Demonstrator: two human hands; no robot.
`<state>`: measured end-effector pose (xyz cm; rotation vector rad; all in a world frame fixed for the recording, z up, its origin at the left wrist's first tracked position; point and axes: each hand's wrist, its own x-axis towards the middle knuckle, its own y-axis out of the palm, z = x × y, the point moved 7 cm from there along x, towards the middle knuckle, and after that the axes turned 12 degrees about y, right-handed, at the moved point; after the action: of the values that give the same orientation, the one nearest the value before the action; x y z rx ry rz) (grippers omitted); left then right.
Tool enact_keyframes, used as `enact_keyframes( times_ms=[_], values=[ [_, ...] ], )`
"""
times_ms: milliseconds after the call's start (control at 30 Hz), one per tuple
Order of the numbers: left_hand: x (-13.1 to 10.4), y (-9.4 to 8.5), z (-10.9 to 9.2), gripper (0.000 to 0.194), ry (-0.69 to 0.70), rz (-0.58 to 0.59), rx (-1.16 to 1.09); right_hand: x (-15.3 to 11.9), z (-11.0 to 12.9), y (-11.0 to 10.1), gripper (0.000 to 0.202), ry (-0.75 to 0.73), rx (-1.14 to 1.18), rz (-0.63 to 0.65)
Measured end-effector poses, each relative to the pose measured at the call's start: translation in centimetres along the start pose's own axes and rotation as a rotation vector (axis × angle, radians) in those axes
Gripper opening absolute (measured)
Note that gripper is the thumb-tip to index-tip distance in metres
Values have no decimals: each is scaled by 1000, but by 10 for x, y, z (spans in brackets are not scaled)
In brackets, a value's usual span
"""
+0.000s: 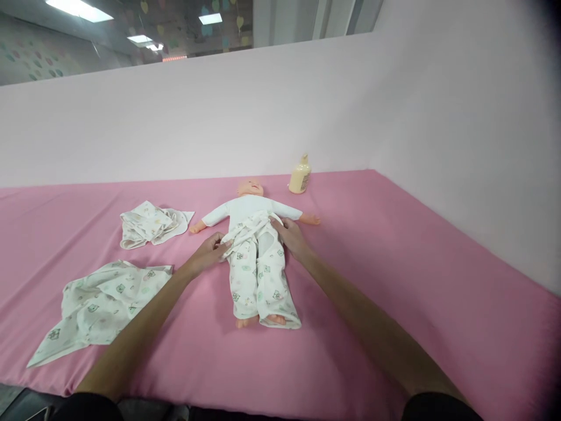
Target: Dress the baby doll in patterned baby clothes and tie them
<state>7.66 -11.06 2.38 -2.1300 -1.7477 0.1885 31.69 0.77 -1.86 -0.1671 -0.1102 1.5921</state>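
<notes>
A baby doll (249, 204) in a white long-sleeved top lies on its back on the pink sheet (342, 362), head away from me and arms spread. Patterned white pants (245, 275) cover its legs, with the feet showing at the cuffs. At the left side of the waist, my left hand (209, 252) pinches the fabric. My right hand (291, 237) grips the waistband on the right side. The cloth is bunched between both hands over the doll's belly.
A crumpled patterned cloth (151, 225) lies left of the doll, and a larger patterned garment (103, 304) is nearer, beside my left forearm. A yellow pump bottle (300, 177) stands behind the doll's right-hand side. White padded walls (184, 123) border the back and right.
</notes>
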Motion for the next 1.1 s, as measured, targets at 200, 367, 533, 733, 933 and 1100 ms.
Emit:
enact_keyframes(
  times_ms=[200, 367, 533, 733, 933, 1100],
  values=[
    [-28, 11, -8, 87, 74, -27, 279, -26, 7, -9, 42, -137, -171, 5],
    [-21, 18, 6, 82, 46, -68, 315, -60, -6, -9, 42, -93, -286, 156],
    [-22, 22, 1, 50, 113, -45, 498, -103, -8, -15, 39, -98, -375, 269],
    [-45, 25, -15, 39, 169, 69, 482, -136, -3, -28, 32, -99, -379, 367],
    [-92, 33, -13, 122, 162, 215, 509, -143, -5, -33, 37, -23, -357, 477],
    [-109, 51, -4, 140, 199, 261, 604, -163, -3, -35, 95, -51, -427, 563]
  ],
)
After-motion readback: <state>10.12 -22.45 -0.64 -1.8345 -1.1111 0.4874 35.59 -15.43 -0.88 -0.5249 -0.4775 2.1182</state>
